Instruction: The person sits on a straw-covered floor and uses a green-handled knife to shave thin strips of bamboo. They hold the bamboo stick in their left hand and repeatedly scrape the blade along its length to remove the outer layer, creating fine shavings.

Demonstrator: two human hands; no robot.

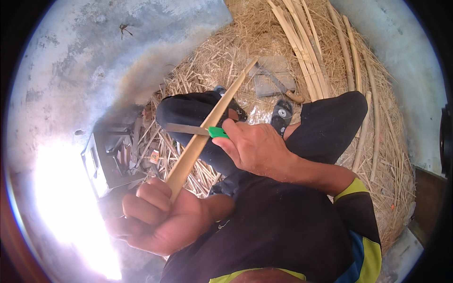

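Note:
A long, pale wooden strip runs slantwise in front of me, from low at left up to its narrow far end. My left hand is closed around the strip's near end, its fingers curled. In my right hand is a knife with a green handle, gripped close to the blade. The knife's blade points left and crosses the strip near its middle. Whether the edge is biting into the wood cannot be made out. The strip passes over my bent left leg.
Beyond my feet, a second knife with a wooden handle lies by a grey slab. Long split strips and round sticks rest on shavings. A dark, open-fronted box holds scraps at left, near a wall.

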